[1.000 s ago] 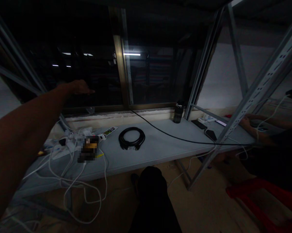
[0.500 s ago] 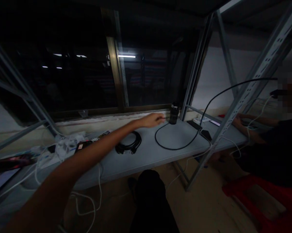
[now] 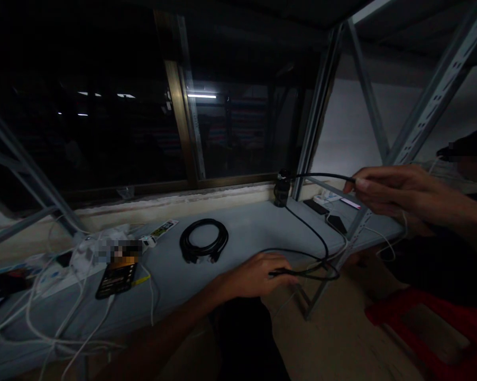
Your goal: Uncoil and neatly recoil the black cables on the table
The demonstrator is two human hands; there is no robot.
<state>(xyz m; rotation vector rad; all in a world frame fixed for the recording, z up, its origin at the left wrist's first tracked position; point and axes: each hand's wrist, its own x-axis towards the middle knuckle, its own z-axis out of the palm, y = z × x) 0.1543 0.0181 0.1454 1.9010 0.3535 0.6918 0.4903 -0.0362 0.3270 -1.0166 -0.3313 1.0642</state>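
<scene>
A loose black cable (image 3: 308,227) loops in front of me, above the grey shelf top (image 3: 242,233). My left hand (image 3: 264,272), low at the shelf's front edge, is closed on the cable near one end. Higher on the right, my right hand (image 3: 397,185) pinches another stretch of the same cable between thumb and fingers. Left of the middle, a second black cable (image 3: 204,241) lies coiled on the shelf with its plugs toward me; neither hand touches it. A dark bottle (image 3: 282,189) stands near the window, behind the loose cable.
A phone (image 3: 117,275) with a lit screen lies at the left among white cords (image 3: 70,301). A metal upright (image 3: 429,100) rises at the right. Past it are another person in dark clothing (image 3: 432,259) and a red stool (image 3: 416,328).
My left hand has come down and toward me from near the bottle. My right hand has come into view holding the cable, and the big loop has lifted off the shelf.
</scene>
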